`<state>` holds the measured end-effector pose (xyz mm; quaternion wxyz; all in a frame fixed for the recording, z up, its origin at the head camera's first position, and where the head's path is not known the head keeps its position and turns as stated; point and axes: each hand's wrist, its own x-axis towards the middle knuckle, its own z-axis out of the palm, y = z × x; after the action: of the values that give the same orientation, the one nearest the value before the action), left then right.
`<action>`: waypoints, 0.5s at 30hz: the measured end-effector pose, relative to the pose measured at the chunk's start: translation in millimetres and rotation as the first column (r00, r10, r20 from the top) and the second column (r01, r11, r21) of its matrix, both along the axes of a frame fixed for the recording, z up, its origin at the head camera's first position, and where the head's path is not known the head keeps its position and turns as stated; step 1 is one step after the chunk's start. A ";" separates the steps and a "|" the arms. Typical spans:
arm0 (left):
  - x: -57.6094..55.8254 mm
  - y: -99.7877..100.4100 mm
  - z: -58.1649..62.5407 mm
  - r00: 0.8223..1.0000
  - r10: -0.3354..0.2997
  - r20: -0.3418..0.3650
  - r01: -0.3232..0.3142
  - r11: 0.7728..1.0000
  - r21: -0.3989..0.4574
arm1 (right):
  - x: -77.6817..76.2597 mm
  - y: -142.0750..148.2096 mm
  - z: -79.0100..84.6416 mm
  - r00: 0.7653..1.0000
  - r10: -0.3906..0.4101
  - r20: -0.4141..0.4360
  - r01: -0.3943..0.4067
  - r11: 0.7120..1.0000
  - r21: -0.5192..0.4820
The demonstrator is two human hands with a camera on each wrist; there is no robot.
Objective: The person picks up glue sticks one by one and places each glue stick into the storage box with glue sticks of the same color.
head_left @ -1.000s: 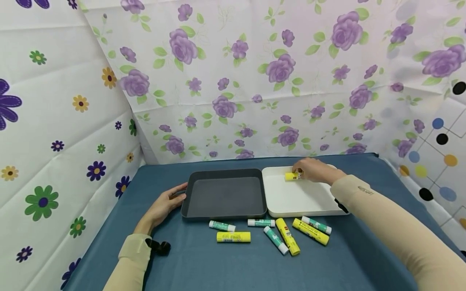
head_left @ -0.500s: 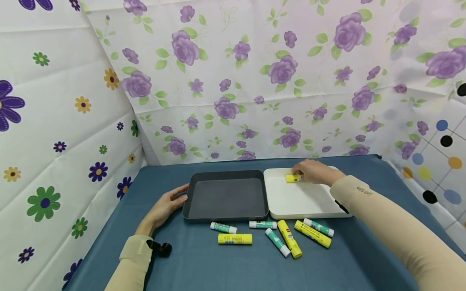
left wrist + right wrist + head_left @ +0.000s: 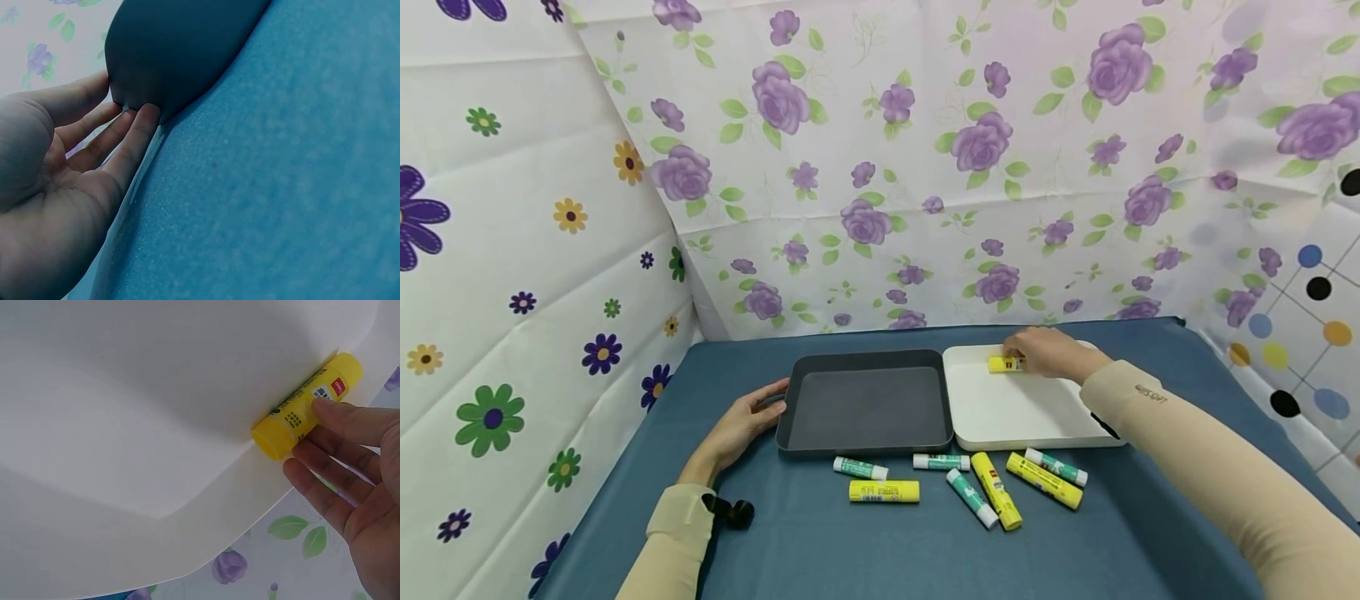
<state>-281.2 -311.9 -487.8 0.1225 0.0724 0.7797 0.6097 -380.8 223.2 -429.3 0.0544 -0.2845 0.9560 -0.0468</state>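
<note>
My right hand (image 3: 1051, 351) pinches a yellow glue stick (image 3: 1003, 365) between thumb and fingers, in the back part of the white tray (image 3: 1030, 439). The right wrist view shows the glue stick (image 3: 306, 406) lying along the tray's side wall, the thumb on its label and the fingertips at its other side. To the left stands a dark grey tray (image 3: 865, 408). My left hand (image 3: 737, 429) touches its left side with nearly straight fingers. Close up in the left wrist view, the left hand's fingertips (image 3: 147, 115) rest against the dark tray (image 3: 169, 50).
In front of the trays lie several glue sticks, among them a yellow one (image 3: 883, 492), a yellow one (image 3: 996, 492) beside a green-and-white one (image 3: 972, 498), and a yellow one (image 3: 1043, 481). Blue cloth (image 3: 820, 550) covers the table. Flowered sheets (image 3: 865, 167) hang behind and at the sides.
The view shifts slightly. Both hands stay nearly where they were, the right one still holding the yellow glue stick in the white tray.
</note>
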 end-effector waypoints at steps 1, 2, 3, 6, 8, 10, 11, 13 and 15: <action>0.2 0.4 0.6 1.000 0.004 0.003 -0.004 1.000 0.000 | 0.4 -0.1 0.9 1.000 0.000 -0.004 -0.001 1.000 -0.002; 0.5 0.7 1.2 1.000 0.003 0.001 -0.003 1.000 -0.001 | 0.8 0.1 1.7 1.000 -0.001 -0.008 0.001 1.000 -0.004; 0.4 1.2 1.5 1.000 0.010 0.006 -0.010 1.000 0.001 | 1.3 0.3 2.4 1.000 -0.006 -0.011 0.006 1.000 -0.004; 0.5 1.5 2.1 1.000 0.008 0.004 -0.008 1.000 -0.006 | 2.6 1.5 5.2 1.000 -0.020 -0.002 0.020 1.000 -0.019; 0.5 1.8 2.1 1.000 0.018 0.010 -0.017 1.000 -0.010 | 4.0 3.1 7.7 0.999 -0.037 0.021 0.038 0.999 -0.036; 0.5 1.9 2.0 1.000 0.025 0.016 -0.025 1.000 -0.015 | 5.4 5.2 10.5 0.998 -0.050 0.049 0.052 0.997 -0.056; 0.5 1.9 2.0 1.000 0.026 0.017 -0.025 1.000 -0.014 | 6.1 6.5 11.9 0.996 -0.055 0.064 0.059 0.996 -0.067; 0.5 1.9 1.7 0.999 0.026 0.020 -0.026 1.000 -0.008 | 7.5 9.2 14.6 0.995 -0.053 0.082 0.060 0.994 -0.089; 0.2 1.6 1.3 1.000 0.018 0.013 -0.018 1.000 -0.003 | 9.5 11.4 17.1 0.995 -0.046 0.092 0.057 0.992 -0.116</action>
<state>-281.0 -310.3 -486.5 0.1223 0.0613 0.7803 0.6103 -371.3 234.6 -412.2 0.0791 -0.2602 0.9551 -0.1173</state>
